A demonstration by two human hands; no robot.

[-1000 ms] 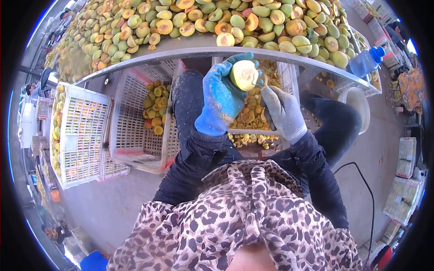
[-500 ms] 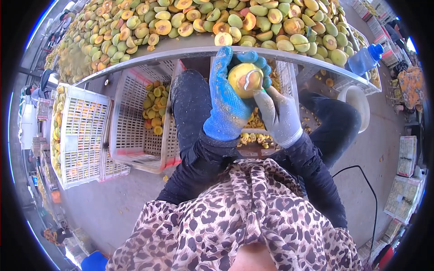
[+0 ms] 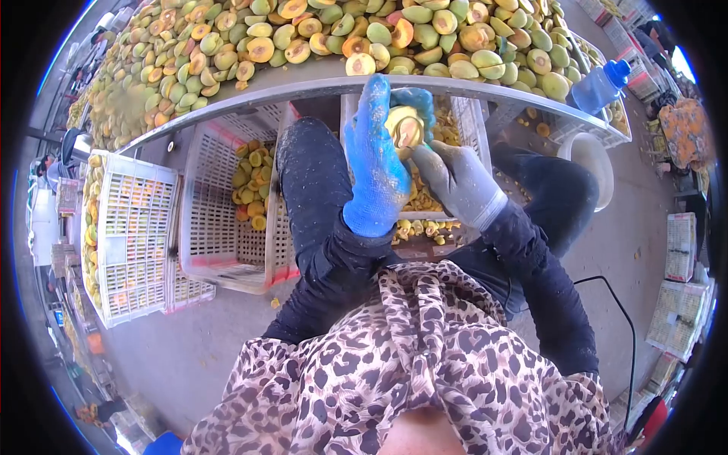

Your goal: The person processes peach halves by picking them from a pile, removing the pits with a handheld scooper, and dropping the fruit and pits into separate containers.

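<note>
My left hand point(image 3: 377, 167), in a blue glove, is closed round a halved yellow-green fruit point(image 3: 406, 130), its cut face with the pit area turned up. At the fruit's lower right edge is my right hand point(image 3: 457, 178) in a grey-white glove, fingers bent together. Whatever those fingers pinch is too small or hidden to name. Both hands are above my lap, just in front of the metal edge of a table point(image 3: 303, 89) heaped with halved fruits point(image 3: 259, 49).
Left of my legs stand a crate point(image 3: 227, 227) with some fruit halves and a white crate point(image 3: 136, 235). A blue bottle point(image 3: 599, 89) lies at the table's right edge, above a white bucket point(image 3: 591, 171). A black cable point(image 3: 626, 311) runs over the floor at right.
The fruit in my left hand has turned and moved slightly left, and its cut face now shows a ring round the pit area. The curved metal piece over it no longer shows clearly.
</note>
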